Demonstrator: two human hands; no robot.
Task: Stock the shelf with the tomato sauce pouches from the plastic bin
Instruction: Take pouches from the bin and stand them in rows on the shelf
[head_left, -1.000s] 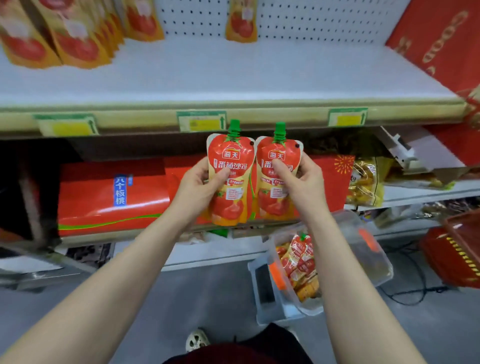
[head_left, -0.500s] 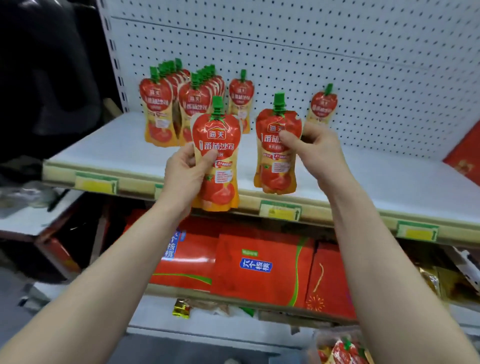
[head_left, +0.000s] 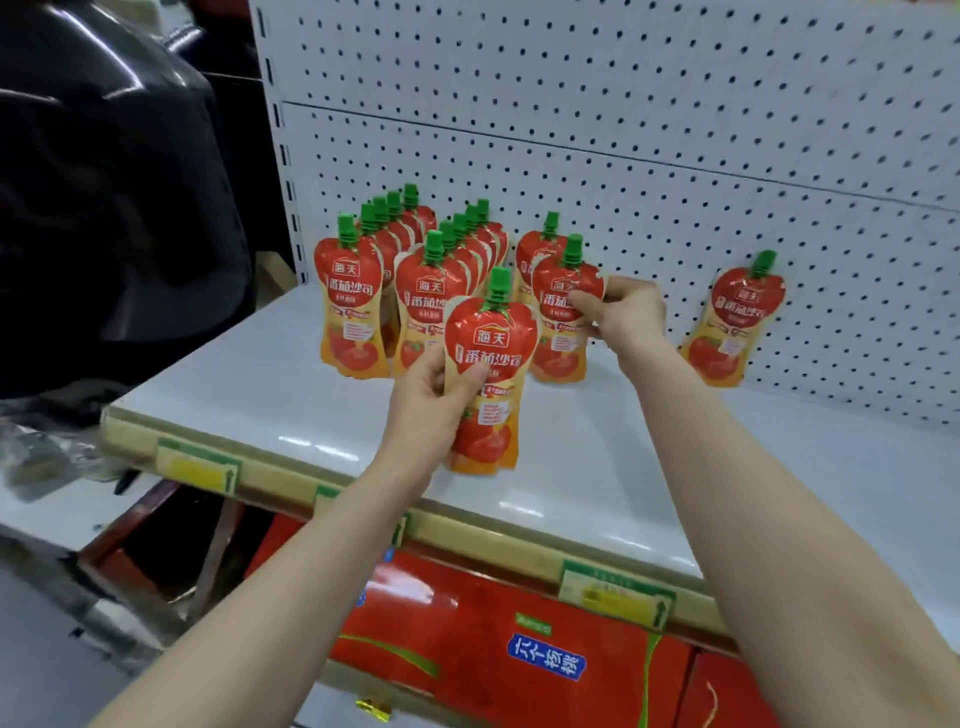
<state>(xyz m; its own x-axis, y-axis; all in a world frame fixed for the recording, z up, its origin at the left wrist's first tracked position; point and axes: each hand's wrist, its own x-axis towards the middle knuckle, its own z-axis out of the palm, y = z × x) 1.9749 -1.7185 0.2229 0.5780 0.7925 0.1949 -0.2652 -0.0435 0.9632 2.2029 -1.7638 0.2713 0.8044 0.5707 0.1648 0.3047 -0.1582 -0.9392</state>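
Observation:
My left hand (head_left: 434, 400) grips a red and yellow tomato sauce pouch (head_left: 491, 364) with a green cap, held upright over the front of the white shelf (head_left: 291, 395). My right hand (head_left: 621, 317) pinches the upper edge of a second pouch (head_left: 563, 317) that stands on the shelf in front of another pouch (head_left: 535, 249). Two rows of several pouches (head_left: 353, 306) stand at the back left. A single pouch (head_left: 732, 327) leans on the pegboard at the right. The plastic bin is out of view.
White pegboard (head_left: 623, 130) backs the shelf. Price tags (head_left: 197, 467) run along the shelf's front lip. Red boxes (head_left: 519, 649) fill the shelf below. A dark shiny bulky object (head_left: 104, 182) stands at the left.
Both hands moved the pouches forward over the shelf. The right pouch went to the back and now stands on the shelf; the left pouch is lower and nearer the front. The view shifted upward.

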